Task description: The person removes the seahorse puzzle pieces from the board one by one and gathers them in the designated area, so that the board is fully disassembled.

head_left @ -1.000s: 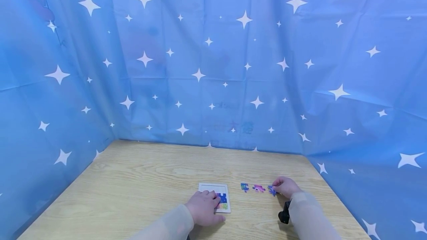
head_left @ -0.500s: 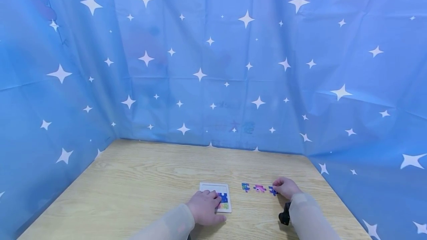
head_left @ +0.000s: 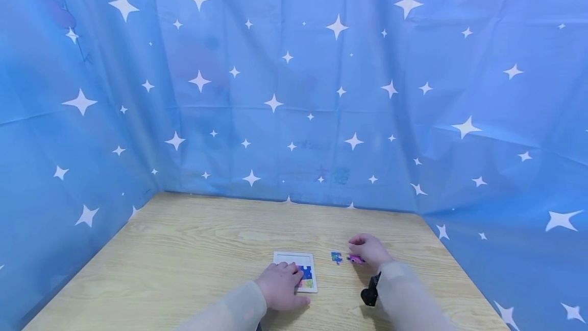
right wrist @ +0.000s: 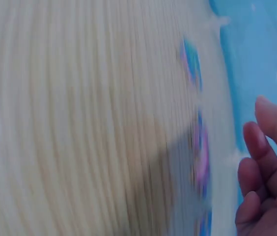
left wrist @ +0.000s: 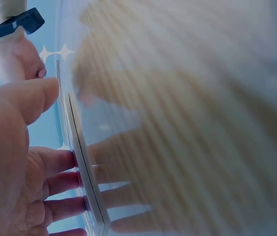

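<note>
My left hand [head_left: 281, 286] rests with extended fingers on a small white puzzle tray [head_left: 315, 276]; in the left wrist view its fingertips press on the tray. Some joined blue and multicoloured puzzle pieces [head_left: 307, 273] show in the tray beside the fingers. Above the table, my right hand [head_left: 371, 250] is loosely curled over a pink jigsaw piece [head_left: 354, 259], with nothing visible between thumb and fingers. Left of that lies a blue-green jigsaw piece [head_left: 336, 258]. A third, blue jigsaw piece [right wrist: 206, 223] lies at the lower edge of the right wrist view; the right hand hides it in the head view.
The wooden table [head_left: 206, 249] is bordered by a blue star-patterned curtain [head_left: 294, 116] at the back and sides. A black wrist camera [head_left: 370, 291] sits under the right sleeve.
My right hand has let go of the rightmost blue jigsaw piece, risen and moved left over the pink one. The left hand stays on the puzzle tray.
</note>
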Demonstrator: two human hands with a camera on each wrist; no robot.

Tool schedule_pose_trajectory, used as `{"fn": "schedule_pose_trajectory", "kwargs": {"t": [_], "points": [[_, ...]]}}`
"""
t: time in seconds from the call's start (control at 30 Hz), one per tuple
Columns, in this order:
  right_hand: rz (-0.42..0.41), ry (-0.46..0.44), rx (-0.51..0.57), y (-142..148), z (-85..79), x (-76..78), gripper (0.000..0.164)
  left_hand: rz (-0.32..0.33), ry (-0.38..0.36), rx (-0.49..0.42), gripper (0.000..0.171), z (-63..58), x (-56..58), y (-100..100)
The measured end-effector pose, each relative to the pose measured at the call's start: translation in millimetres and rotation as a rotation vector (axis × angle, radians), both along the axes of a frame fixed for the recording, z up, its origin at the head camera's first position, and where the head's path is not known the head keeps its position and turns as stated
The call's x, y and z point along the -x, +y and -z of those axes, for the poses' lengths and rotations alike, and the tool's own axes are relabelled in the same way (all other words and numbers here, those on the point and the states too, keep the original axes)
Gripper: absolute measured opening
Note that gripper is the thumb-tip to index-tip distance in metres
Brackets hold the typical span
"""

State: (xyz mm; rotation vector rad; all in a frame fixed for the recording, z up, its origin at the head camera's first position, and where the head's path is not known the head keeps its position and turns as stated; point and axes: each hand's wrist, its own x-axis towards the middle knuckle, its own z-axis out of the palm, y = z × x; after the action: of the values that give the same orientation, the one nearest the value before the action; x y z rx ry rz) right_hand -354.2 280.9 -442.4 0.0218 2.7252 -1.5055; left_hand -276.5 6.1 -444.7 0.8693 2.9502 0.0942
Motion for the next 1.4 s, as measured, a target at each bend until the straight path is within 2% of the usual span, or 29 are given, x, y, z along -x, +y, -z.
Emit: {"fn": "schedule_pose_trajectory", "kwargs": {"t": [0.27, 0.43, 0.53, 0.73, 1.0, 1.17, 1.4], "points": [[-0.118, 0.031, -0.091, -60, 1.9, 3.1, 0.015, 0.001, 0.021, -0.002, 0.076, 1.2, 0.5, -1], [-0.201, 0.021, -0.109, -93, 6.3, -2.7, 0.009, 0.0, 0.018, -0.003, 0.076, 1.5, 1.2, -1], [-0.216, 0.002, -0.116, -105, 10.8, -7.1, 0.006, 0.007, 0.021, -0.004, 0.074, 1.4, 1.0, -1], [-0.202, 0.02, -0.104, -113, 20.6, -9.7, 0.009, 0.021, 0.03, -0.005, 0.073, 1.4, 0.3, -3], [-0.196, 0.021, -0.12, -114, 21.5, -9.8, 0.011, 0.026, -0.019, -0.05, 0.073, 2.1, 0.8, -8], [-0.181, 0.014, -0.131, -115, 21.8, -10.3, 0.012, 0.058, -0.062, -0.082, 0.072, 2.8, -1.5, -16], [-0.162, 0.005, -0.155, -116, 23.9, -11.3, 0.011, 0.107, -0.089, -0.061, 0.07, 0.4, -9.0, -32]]}}
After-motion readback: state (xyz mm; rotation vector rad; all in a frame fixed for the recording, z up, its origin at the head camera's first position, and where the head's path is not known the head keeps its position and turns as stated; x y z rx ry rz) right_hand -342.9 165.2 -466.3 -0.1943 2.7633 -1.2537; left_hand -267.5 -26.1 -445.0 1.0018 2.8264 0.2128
